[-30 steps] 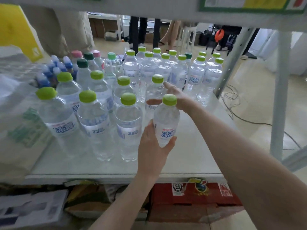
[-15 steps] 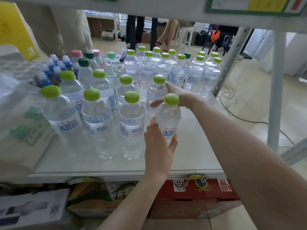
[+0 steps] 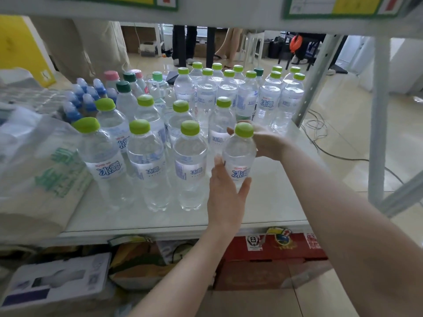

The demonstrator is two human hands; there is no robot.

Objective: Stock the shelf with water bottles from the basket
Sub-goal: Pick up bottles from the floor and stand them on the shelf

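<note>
I am looking down on a white shelf (image 3: pixel 270 202) where a clear water bottle (image 3: pixel 239 156) with a lime-green cap and a white label carrying blue lettering is standing upright at the right end of the front row, close to the shelf's front edge; the left hand (image 3: pixel 225 193) is cupping the lower half of the bottle from the near side, thumb curling round its right flank and fingers wrapping its left, while the right hand (image 3: pixel 266 143) is reaching in from the right and closing round the bottle's shoulder just under the cap, its fingertips disappearing behind the neck; the bottle is sitting just beside three matching green-capped bottles (image 3: pixel 191 165) forming the front row, with a second row (image 3: pixel 223 124) standing right behind them and a tighter cluster of the same bottles (image 3: pixel 231 92) filling the back of the shelf; smaller blue-capped bottles (image 3: pixel 84 99) and a few with pink and dark green caps are crowding the back left, a plastic bag with green print (image 3: pixel 41 170) is slumping over the shelf's left end, and a red carton (image 3: pixel 272 259) is sitting underneath, below the hands
</note>
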